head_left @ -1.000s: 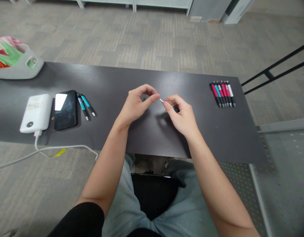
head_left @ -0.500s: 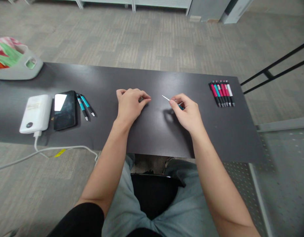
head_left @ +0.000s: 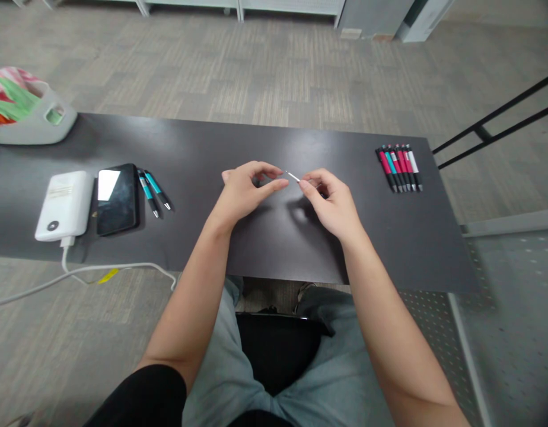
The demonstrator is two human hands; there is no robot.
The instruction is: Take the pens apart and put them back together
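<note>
Right hand [head_left: 334, 198] pinches a thin, straight white rod [head_left: 293, 176], pointing ten o'clock — left hand [head_left: 245, 193], fingers slightly parted beside its tip, no hold visible. Rod's exposed, looks unfinished — red, teal and white pens [head_left: 402, 163] lined up at three.

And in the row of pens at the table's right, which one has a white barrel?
The rightmost pen, at the row's end; the others have red or teal upper barrels.

Slim whitish rod [head_left: 293, 176], slanted, in right hand [head_left: 331, 198].
</note>
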